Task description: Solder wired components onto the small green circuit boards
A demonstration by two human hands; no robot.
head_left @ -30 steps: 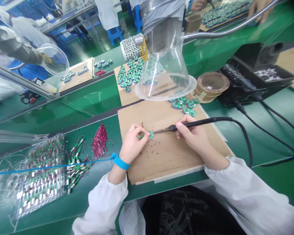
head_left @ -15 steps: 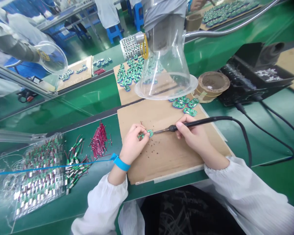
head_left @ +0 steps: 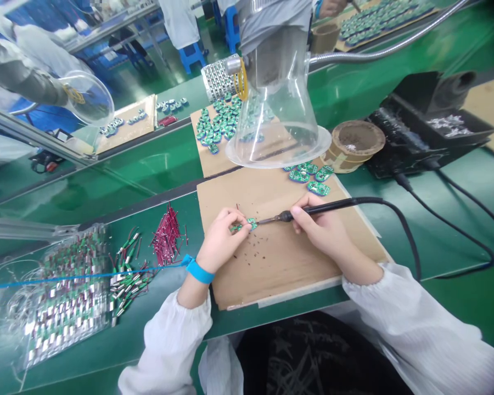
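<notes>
Left hand [head_left: 224,236] bent in pinch, seemingly thumb [head_left: 241,234] to forefinger [head_left: 236,217]; right hand [head_left: 323,227] closed in pen-like grip.

Hands [head_left: 222,238] holding circuit board [head_left: 252,223] and soldering iron [head_left: 285,216], cardboard [head_left: 288,269] beneath

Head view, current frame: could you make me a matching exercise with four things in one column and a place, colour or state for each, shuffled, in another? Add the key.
Things
1. soldering iron
2. circuit board nearest the iron's tip
3. wristband
4. red wires

Place, colour or state
A. blue
B. heaped on the green tabletop, left of the cardboard
C. held in the right hand
D. held by the left hand

Right pairs: 1-C, 2-D, 3-A, 4-B
</notes>
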